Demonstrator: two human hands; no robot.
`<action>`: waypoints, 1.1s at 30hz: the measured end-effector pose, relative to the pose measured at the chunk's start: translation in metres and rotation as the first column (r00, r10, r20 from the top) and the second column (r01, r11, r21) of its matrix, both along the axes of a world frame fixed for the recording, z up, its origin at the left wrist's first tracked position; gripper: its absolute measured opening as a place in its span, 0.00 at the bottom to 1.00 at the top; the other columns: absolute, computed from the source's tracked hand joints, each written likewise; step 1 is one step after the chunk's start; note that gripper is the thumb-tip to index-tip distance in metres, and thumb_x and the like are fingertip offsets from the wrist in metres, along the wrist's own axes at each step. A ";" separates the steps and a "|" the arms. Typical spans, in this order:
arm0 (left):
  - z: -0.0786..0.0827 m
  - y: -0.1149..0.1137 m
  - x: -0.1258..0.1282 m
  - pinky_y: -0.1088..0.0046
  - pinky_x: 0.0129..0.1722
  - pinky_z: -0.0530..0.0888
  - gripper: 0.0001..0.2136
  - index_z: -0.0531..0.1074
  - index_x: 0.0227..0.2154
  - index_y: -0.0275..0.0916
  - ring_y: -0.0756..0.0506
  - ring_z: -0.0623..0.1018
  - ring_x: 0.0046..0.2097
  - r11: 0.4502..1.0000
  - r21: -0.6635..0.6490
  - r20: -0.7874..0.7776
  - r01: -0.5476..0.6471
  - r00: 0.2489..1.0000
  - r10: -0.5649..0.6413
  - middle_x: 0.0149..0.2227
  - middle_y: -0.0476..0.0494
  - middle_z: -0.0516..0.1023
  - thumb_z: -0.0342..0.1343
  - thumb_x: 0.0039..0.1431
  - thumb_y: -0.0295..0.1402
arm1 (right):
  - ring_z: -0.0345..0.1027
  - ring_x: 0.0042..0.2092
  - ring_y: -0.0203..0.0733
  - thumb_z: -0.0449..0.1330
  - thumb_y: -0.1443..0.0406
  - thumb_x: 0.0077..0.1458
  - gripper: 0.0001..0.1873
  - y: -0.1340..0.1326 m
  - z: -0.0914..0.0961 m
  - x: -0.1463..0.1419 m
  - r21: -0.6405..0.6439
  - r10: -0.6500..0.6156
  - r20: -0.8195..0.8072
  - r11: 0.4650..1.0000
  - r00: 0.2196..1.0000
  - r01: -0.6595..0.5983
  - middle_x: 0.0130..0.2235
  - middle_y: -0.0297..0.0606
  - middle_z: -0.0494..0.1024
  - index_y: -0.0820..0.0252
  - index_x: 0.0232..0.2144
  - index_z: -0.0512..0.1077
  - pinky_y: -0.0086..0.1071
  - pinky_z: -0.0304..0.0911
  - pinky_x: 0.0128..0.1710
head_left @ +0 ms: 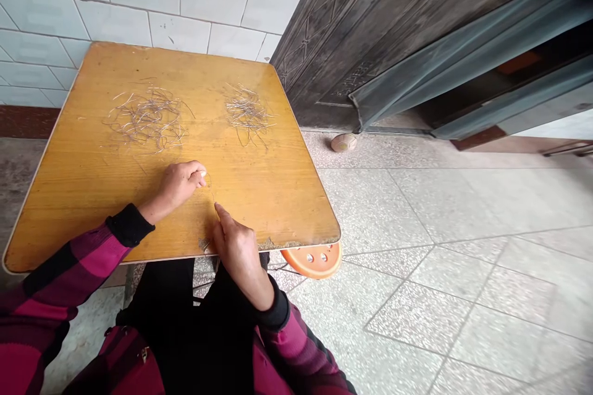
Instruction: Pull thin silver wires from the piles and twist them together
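Yellow veneered tabletop (273,197) carried a tangled wire pile (148,120) at 11 o'clock from the hands and a second wire pile (248,112) at 12 o'clock. A single wire strand (211,188) ran between the hands. The left hand (178,188) was clamped on its upper end. The right hand (236,253) met its lower end; grip could not be determined.

Where the thin wire strand (212,188) meets the left hand (176,186), its curled fingers hide the end, and the strand is too fine to show whether the right hand (238,253) touches it. The bench (264,210) hides most of an orange stool (312,261) at 6 o'clock. Strands in the wire tangles (148,120) are too small to count. The dark metal door (370,31) runs off the frame at 1 o'clock
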State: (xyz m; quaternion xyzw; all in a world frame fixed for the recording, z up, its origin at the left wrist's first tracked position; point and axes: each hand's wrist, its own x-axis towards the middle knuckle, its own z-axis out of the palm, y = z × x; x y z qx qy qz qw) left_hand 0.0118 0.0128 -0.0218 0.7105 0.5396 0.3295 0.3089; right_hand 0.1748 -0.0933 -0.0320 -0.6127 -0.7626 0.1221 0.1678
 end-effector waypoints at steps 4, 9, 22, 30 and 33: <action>0.003 0.001 0.000 0.75 0.29 0.71 0.10 0.73 0.28 0.37 0.48 0.79 0.29 0.999 -0.039 -0.001 0.033 0.999 -0.033 0.27 0.46 0.81 0.49 0.60 0.32 | 0.75 0.27 0.40 0.50 0.70 0.60 0.23 0.001 0.001 -0.001 0.037 -0.034 -0.061 0.999 0.998 0.036 0.30 0.44 0.81 0.67 0.54 0.72 0.27 0.66 0.29; 0.010 0.010 -0.014 0.73 0.34 0.75 0.09 0.75 0.31 0.34 0.48 0.81 0.31 0.959 -0.205 0.134 0.198 0.976 -0.173 0.31 0.42 0.83 0.50 0.59 0.29 | 0.68 0.22 0.36 0.49 0.69 0.59 0.23 0.006 0.006 0.010 0.042 -0.014 -0.224 0.999 0.974 0.024 0.24 0.39 0.78 0.69 0.53 0.73 0.26 0.63 0.26; 0.021 0.014 -0.025 0.76 0.29 0.72 0.08 0.77 0.29 0.33 0.49 0.78 0.28 0.935 -0.232 0.148 0.268 0.960 -0.238 0.27 0.44 0.82 0.55 0.53 0.32 | 0.63 0.19 0.34 0.47 0.68 0.59 0.24 0.002 0.011 0.018 0.026 0.023 -0.233 1.000 0.972 -0.017 0.21 0.35 0.75 0.70 0.54 0.72 0.26 0.61 0.24; 0.031 0.006 -0.020 0.78 0.26 0.64 0.09 0.79 0.27 0.35 0.51 0.73 0.26 0.915 -0.186 0.000 0.357 0.932 -0.363 0.24 0.49 0.78 0.53 0.53 0.31 | 0.72 0.28 0.36 0.52 0.65 0.60 0.22 0.013 0.017 0.026 -0.006 0.046 -0.271 0.999 0.962 -0.049 0.34 0.41 0.81 0.65 0.55 0.70 0.28 0.65 0.31; 0.023 -0.002 -0.008 0.76 0.31 0.68 0.09 0.80 0.31 0.37 0.49 0.76 0.31 0.914 -0.155 0.065 0.375 0.927 -0.370 0.29 0.48 0.81 0.54 0.54 0.31 | 0.73 0.31 0.36 0.55 0.63 0.60 0.22 0.028 0.022 0.020 -0.006 0.057 -0.408 0.998 0.911 -0.065 0.37 0.41 0.81 0.64 0.55 0.69 0.28 0.67 0.33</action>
